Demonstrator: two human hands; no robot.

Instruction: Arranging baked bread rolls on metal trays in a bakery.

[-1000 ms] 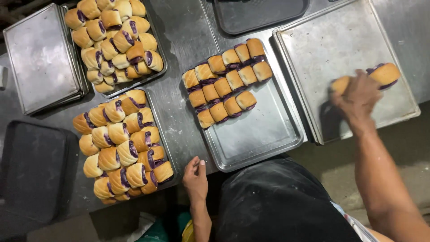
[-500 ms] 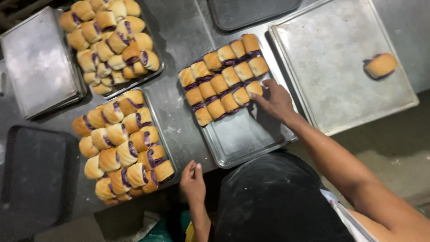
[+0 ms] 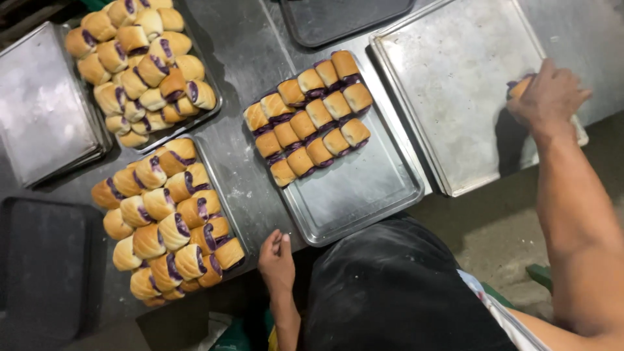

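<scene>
The bread roll I am reaching for is golden brown with a dark purple filling showing at its end; only a small part of it peeks out from under my fingers. It lies on the near-empty steel tray, close to that tray's right-hand rim.

My right hand is stretched out over that tray, fingers curled down around the roll and closed on it. My left hand rests at the table's near edge, left of the steel tray and well apart from it, fingers loosely bent with the thumb and forefinger close together; I cannot tell whether anything is pinched between them.

Just left of the steel tray sits a second tray with three neat rows of the same rolls at its far end and bare metal nearer me. Further left, two more trays are heaped with rolls, one pile near my left hand and one pile beyond it. All of this stands on a dull grey metal table, scuffed and dusted. Below the steel tray a strip of bare floor shows.
</scene>
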